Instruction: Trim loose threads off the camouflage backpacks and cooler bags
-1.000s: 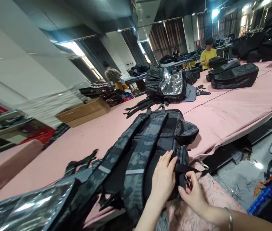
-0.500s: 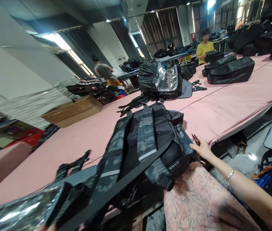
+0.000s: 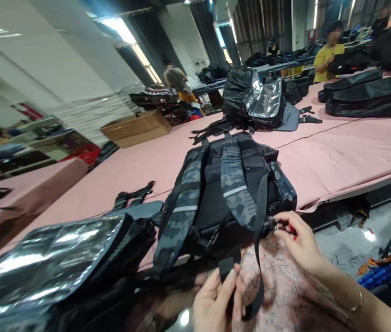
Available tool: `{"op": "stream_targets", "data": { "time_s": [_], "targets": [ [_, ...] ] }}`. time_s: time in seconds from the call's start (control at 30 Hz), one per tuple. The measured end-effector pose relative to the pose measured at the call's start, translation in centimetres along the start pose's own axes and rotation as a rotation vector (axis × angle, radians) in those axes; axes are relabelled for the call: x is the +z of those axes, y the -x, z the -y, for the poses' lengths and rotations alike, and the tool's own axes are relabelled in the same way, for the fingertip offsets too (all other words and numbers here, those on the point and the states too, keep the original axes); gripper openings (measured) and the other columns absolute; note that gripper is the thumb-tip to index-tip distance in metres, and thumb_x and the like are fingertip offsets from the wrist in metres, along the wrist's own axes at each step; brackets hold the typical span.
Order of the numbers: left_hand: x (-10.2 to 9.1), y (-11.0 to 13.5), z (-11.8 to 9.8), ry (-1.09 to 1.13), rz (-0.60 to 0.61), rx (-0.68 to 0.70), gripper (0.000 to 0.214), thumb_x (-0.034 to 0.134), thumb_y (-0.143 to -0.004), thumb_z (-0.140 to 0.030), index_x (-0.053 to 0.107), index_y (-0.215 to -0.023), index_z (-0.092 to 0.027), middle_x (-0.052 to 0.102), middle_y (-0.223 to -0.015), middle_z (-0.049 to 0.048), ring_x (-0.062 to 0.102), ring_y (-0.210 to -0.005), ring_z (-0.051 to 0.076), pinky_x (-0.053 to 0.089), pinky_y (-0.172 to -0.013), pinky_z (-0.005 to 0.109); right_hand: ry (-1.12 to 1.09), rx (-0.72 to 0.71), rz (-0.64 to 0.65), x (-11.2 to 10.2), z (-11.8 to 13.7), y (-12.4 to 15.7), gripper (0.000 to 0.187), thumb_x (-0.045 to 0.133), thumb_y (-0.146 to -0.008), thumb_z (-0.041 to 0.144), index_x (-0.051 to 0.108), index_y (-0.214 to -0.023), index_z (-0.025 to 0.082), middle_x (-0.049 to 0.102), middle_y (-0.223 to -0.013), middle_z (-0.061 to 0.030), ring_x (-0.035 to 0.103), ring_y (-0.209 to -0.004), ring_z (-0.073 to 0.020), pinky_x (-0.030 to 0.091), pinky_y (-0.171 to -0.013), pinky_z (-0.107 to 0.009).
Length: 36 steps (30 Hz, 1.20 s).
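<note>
A dark camouflage backpack (image 3: 230, 184) lies straps-up on the pink table (image 3: 336, 152) in front of me. My left hand (image 3: 216, 295) pinches the end of a black webbing strap (image 3: 260, 230) near the bottom edge of the picture. My right hand (image 3: 297, 242) is closed around a small red-handled tool (image 3: 290, 228), held against the strap at the backpack's lower right corner. A silver-lined bag (image 3: 53, 263) lies at the lower left, touching the backpack.
Another black and silver backpack (image 3: 253, 99) sits further back on the table, with long black cases (image 3: 371, 99) at the right. A cardboard box (image 3: 136, 129) stands at the left. Other people work at far tables. Pink patterned cloth (image 3: 285, 290) covers my lap.
My left hand has come back into view and taken the strap end. My right hand has drawn in from the backpack's side to its lower corner. The camera has swung right.
</note>
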<state>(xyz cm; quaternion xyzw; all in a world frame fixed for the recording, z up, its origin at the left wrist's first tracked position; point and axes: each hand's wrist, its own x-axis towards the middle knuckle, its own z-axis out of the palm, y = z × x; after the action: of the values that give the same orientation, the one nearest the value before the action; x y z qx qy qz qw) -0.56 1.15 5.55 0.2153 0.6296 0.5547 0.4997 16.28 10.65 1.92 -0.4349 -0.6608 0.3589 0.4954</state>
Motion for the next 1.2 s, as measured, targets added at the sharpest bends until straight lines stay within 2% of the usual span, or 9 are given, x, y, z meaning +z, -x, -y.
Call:
{"op": "stream_targets", "data": {
  "time_s": [0.1,0.27,0.43,0.63,0.77,0.93,1.0,1.1,1.2],
  "targets": [
    [1.3,0.0,-0.1,0.005,0.036,0.026,0.04,0.072,-0.057,-0.048,0.061,-0.075,-0.015,0.057,-0.053,-0.002,0.036,-0.03,0.002,0.029,-0.033,0.016,-0.055,-0.099,0.212,1.1,1.6,1.7,0.017,0.053,-0.08,0.019,0.058,-0.096,0.021,0.059,-0.088,-0.0038,0.054,-0.08,-0.0155,0.043,-0.07,-0.026],
    [1.2,0.4,-0.1,-0.056,0.092,0.058,0.031,0.067,-0.065,-0.044,0.058,-0.062,-0.014,0.057,-0.052,-0.0017,0.036,-0.03,0.002,0.029,-0.035,0.017,-0.044,-0.186,0.293,2.1,1.6,2.1,0.016,0.053,-0.08,0.016,0.058,-0.094,0.02,0.059,-0.085,-0.0037,0.055,-0.08,-0.0154,0.045,-0.071,-0.026],
    [1.3,0.9,0.2,-0.174,0.121,0.088,0.028,0.063,-0.069,-0.043,0.06,-0.064,-0.016,0.045,-0.039,-0.0042,0.039,-0.034,0.007,0.033,-0.039,0.019,0.006,-0.226,0.281,2.2,1.7,2.2,0.02,0.046,-0.081,0.013,0.058,-0.096,0.019,0.059,-0.086,-0.0043,0.055,-0.079,-0.0151,0.045,-0.071,-0.027],
    [1.4,0.9,0.5,-0.253,0.113,0.148,0.025,0.061,-0.071,-0.041,0.062,-0.066,-0.016,0.047,-0.04,-0.0038,0.041,-0.036,0.008,0.035,-0.042,0.02,0.041,-0.2,0.253,2.2,1.8,2.3,0.018,0.043,-0.081,0.011,0.059,-0.082,0.018,0.059,-0.077,-0.0029,0.054,-0.073,-0.0142,0.043,-0.068,-0.026],
    [1.8,0.8,0.5,-0.19,0.062,0.165,0.026,0.062,-0.071,-0.04,0.062,-0.066,-0.015,0.056,-0.052,-0.0016,0.04,-0.037,0.006,0.035,-0.042,0.02,-0.011,-0.13,0.23,2.1,1.6,2.3,0.013,0.048,-0.079,0.012,0.059,-0.082,0.019,0.06,-0.077,-0.0022,0.054,-0.073,-0.0136,0.042,-0.066,-0.024],
    [2.3,1.1,0.2,-0.051,0.053,0.168,0.023,0.068,-0.067,-0.036,0.062,-0.066,-0.013,0.059,-0.057,-0.0008,0.04,-0.037,0.004,0.034,-0.04,0.017,-0.012,-0.209,0.253,2.1,1.4,2.3,0.016,0.046,-0.079,0.011,0.059,-0.085,0.019,0.058,-0.077,-0.0027,0.053,-0.073,-0.0141,0.041,-0.066,-0.025],
    [2.0,1.1,0.4,0.056,0.109,0.073,0.024,0.072,-0.065,-0.034,0.061,-0.07,-0.014,0.057,-0.053,-0.0018,0.04,-0.035,0.003,0.032,-0.037,0.015,-0.046,-0.164,0.243,2.0,1.5,2.2,0.014,0.047,-0.079,0.012,0.059,-0.082,0.019,0.058,-0.076,-0.0023,0.052,-0.072,-0.014,0.04,-0.066,-0.025],
    [1.1,1.0,0.9,0.334,0.266,-0.095,0.023,0.07,-0.068,-0.033,0.059,-0.076,-0.015,0.046,-0.042,-0.0065,0.028,-0.027,-0.001,0.026,-0.032,0.01,-0.239,0.055,0.216,1.7,1.7,2.0,0.01,0.054,-0.077,0.016,0.058,-0.085,0.019,0.057,-0.08,-0.0015,0.052,-0.075,-0.013,0.04,-0.067,-0.024],
    [0.7,0.8,1.6,0.61,0.547,-0.202,0.017,0.064,-0.074,-0.031,0.056,-0.07,-0.017,0.03,-0.034,-0.0109,0.017,-0.022,-0.002,0.024,-0.028,0.009,-0.515,0.23,0.282,1.8,2.0,1.8,0.029,0.06,-0.071,0.019,0.057,-0.1,0.02,0.055,-0.082,0.0002,0.05,-0.073,-0.0111,0.04,-0.065,-0.022]
  ]
}}
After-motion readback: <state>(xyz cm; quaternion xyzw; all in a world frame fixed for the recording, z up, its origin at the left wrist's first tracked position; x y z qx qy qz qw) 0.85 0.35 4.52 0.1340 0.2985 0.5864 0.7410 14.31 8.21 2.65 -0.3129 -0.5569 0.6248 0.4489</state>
